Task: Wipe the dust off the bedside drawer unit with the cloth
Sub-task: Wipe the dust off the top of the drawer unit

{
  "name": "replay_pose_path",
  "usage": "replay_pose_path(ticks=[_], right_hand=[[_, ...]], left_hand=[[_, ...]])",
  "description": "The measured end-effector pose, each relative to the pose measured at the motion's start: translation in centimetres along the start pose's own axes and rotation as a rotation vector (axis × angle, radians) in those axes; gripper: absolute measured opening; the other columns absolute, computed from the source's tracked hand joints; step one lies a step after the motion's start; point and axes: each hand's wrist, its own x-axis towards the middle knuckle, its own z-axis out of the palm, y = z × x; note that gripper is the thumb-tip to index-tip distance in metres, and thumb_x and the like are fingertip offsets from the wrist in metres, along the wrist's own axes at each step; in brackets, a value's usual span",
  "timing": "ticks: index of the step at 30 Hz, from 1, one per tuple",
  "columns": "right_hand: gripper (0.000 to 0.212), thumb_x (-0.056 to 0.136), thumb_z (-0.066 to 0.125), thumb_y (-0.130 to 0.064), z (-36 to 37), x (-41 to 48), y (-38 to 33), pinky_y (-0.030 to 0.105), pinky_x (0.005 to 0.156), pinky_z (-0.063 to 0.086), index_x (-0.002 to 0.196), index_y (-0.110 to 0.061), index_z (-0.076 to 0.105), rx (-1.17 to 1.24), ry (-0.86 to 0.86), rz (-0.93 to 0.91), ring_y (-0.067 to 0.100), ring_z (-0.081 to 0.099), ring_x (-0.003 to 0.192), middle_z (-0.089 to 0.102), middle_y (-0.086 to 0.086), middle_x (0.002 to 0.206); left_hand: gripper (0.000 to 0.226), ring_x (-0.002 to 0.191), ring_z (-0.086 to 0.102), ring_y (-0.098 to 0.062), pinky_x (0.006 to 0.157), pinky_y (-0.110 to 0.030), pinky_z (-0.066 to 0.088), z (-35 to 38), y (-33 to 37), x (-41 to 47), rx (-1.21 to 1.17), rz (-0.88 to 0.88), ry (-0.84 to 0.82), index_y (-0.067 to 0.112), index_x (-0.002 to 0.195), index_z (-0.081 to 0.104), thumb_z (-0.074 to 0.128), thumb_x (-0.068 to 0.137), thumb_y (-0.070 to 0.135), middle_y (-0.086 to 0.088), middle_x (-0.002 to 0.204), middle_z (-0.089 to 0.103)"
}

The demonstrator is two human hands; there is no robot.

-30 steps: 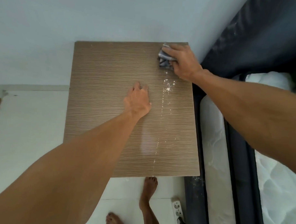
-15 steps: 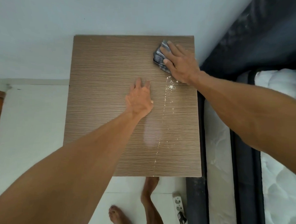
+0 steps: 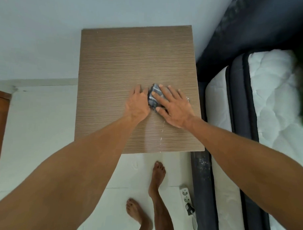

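My right hand [image 3: 175, 108] presses straight-fingered on the small grey checked cloth [image 3: 154, 96], mid-right on the brown wood-grain bedside drawer unit [image 3: 132, 59]; my left hand [image 3: 137, 105] lies flat beside it. The cloth looks soft and light (likely to bunch), best pinned under spread fingers.

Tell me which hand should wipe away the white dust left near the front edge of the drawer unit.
Right. The right hand presses the cloth onto the drawer unit top, just behind the dust trail, so it likely needs to pull toward the front edge. The left hand rests bare beside the cloth.
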Motion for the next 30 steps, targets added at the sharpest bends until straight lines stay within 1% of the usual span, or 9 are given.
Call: replay_pose_path(ticks=[3, 7, 11, 18, 20, 22, 24, 27, 30], right_hand=[[0.062, 0.099, 0.021, -0.057, 1.2, -2.9, -2.4, 0.054, 0.119, 0.016, 0.156, -0.036, 0.011, 0.005, 0.002, 0.006, 0.030, 0.013, 0.150, 0.007, 0.002, 0.166], [0.060, 0.099, 0.023, -0.054, 2.6, -5.9, -4.3, 0.052, 0.118, 0.020, 0.156, -0.035, 0.013, -0.001, 0.014, 0.000, 0.032, 0.017, 0.149, 0.011, 0.004, 0.165], [0.057, 0.099, 0.042, -0.043, 4.0, -8.6, -5.8, 0.051, 0.106, 0.038, 0.153, -0.029, 0.030, 0.003, 0.097, -0.024, 0.035, 0.038, 0.138, 0.028, 0.008, 0.160], [0.065, 0.092, 0.064, -0.022, 5.2, -11.3, -7.6, 0.052, 0.097, 0.046, 0.150, -0.030, 0.035, 0.025, 0.146, -0.086, 0.038, 0.046, 0.121, 0.034, 0.008, 0.157], [0.081, 0.080, 0.074, -0.005, 5.4, -12.0, -8.0, 0.048, 0.095, 0.049, 0.148, -0.029, 0.037, 0.019, 0.141, -0.133, 0.036, 0.050, 0.114, 0.037, 0.009, 0.155], [0.093, 0.069, 0.074, 0.007, 5.2, -13.0, -8.4, 0.042, 0.098, 0.047, 0.147, -0.030, 0.041, 0.001, 0.118, -0.218, 0.031, 0.053, 0.115, 0.038, 0.007, 0.155], [0.092, 0.064, 0.075, 0.007, 4.5, -14.1, -8.1, 0.037, 0.097, 0.047, 0.144, -0.030, 0.047, -0.015, 0.074, -0.341, 0.023, 0.056, 0.112, 0.040, 0.005, 0.154], [0.083, 0.065, 0.079, 0.004, 2.6, -14.9, -5.9, 0.038, 0.089, 0.054, 0.138, -0.028, 0.056, -0.012, -0.017, -0.498, 0.023, 0.057, 0.097, 0.050, 0.001, 0.148], [0.082, 0.064, 0.081, 0.004, -0.4, -13.5, -1.8, 0.038, 0.088, 0.052, 0.137, -0.023, 0.056, -0.005, 0.001, -0.487, 0.025, 0.059, 0.097, 0.052, 0.005, 0.146]], left_hand=[[0.057, 0.131, 0.039, -0.030, 0.101, -0.040, 0.041, 0.7, -0.5, -2.1, 0.012, 0.005, -0.010, 0.020, 0.143, 0.039, 0.059, 0.090, 0.017, -0.010, 0.148, 0.034], [0.057, 0.130, 0.040, -0.030, 0.095, -0.042, 0.045, 1.5, -1.3, -4.9, 0.040, 0.012, -0.018, 0.023, 0.142, 0.038, 0.060, 0.089, 0.017, -0.008, 0.148, 0.033], [0.062, 0.136, 0.034, -0.029, 0.096, -0.043, 0.045, 2.1, -2.5, -6.8, 0.056, 0.042, -0.040, 0.023, 0.143, 0.037, 0.063, 0.088, 0.015, -0.007, 0.156, 0.024], [0.058, 0.137, 0.034, -0.029, 0.101, -0.046, 0.042, 1.9, -2.5, -7.3, 0.047, 0.021, -0.034, 0.024, 0.144, 0.038, 0.062, 0.092, 0.025, -0.006, 0.154, 0.028], [0.055, 0.136, 0.035, -0.030, 0.102, -0.046, 0.041, 1.8, -2.3, -7.3, 0.052, 0.022, -0.033, 0.021, 0.142, 0.041, 0.063, 0.091, 0.027, -0.008, 0.151, 0.032], [0.055, 0.135, 0.036, -0.032, 0.103, -0.047, 0.040, 1.5, -2.0, -7.2, 0.056, 0.008, -0.048, 0.018, 0.140, 0.043, 0.064, 0.091, 0.030, -0.009, 0.150, 0.035], [0.056, 0.135, 0.037, -0.034, 0.103, -0.047, 0.039, 1.3, -1.6, -7.0, 0.059, 0.000, -0.060, 0.016, 0.140, 0.044, 0.064, 0.090, 0.031, -0.011, 0.149, 0.036], [0.058, 0.134, 0.038, -0.033, 0.102, -0.047, 0.040, 1.1, -0.6, -6.1, 0.047, 0.008, -0.074, 0.015, 0.140, 0.044, 0.065, 0.089, 0.032, -0.012, 0.147, 0.037], [0.056, 0.130, 0.041, -0.033, 0.100, -0.047, 0.041, 0.7, 0.7, -3.9, 0.009, 0.023, -0.060, 0.015, 0.135, 0.046, 0.067, 0.087, 0.034, -0.013, 0.140, 0.042]])
